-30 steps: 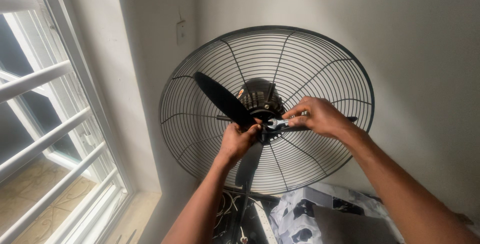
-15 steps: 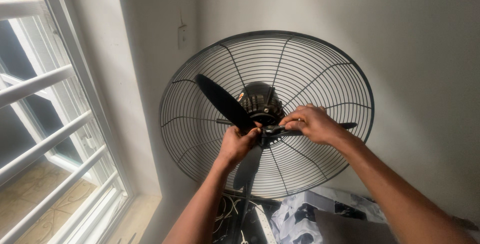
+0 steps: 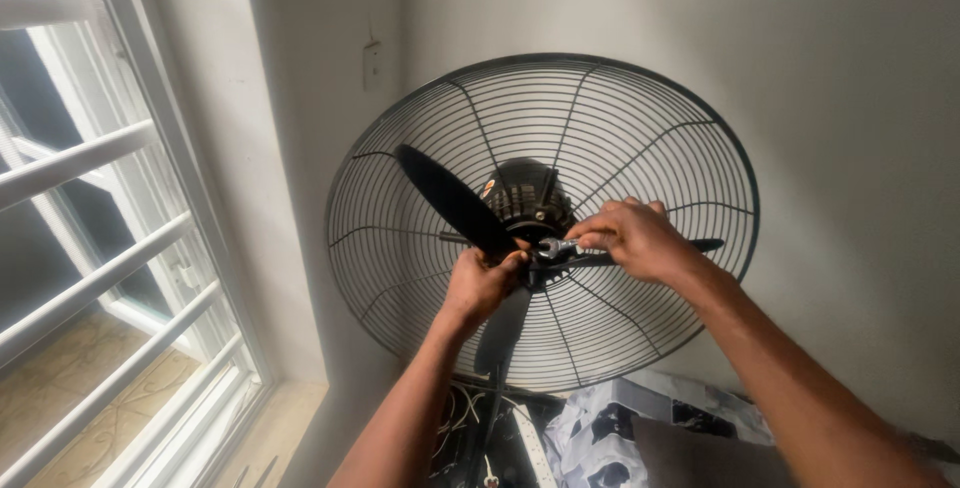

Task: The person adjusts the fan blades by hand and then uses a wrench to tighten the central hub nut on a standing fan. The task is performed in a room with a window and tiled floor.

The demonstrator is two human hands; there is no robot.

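Metal spanner [image 3: 556,245] sits pinched in the right hand [image 3: 632,238]; the left hand [image 3: 480,283] clasps the black fan blade [image 3: 455,200].

Grille [image 3: 640,118]: dark wire metal, matt. Blades [image 3: 450,198]: black plastic, smooth. Spanner [image 3: 558,245]: bright polished metal. Wall [image 3: 820,68]: matt paint.

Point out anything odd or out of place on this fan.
The fan has no front guard: its black blades are bare before the rear grille. The left hand grips the hub while the right hand holds a wrench there. Cables lie tangled beneath.
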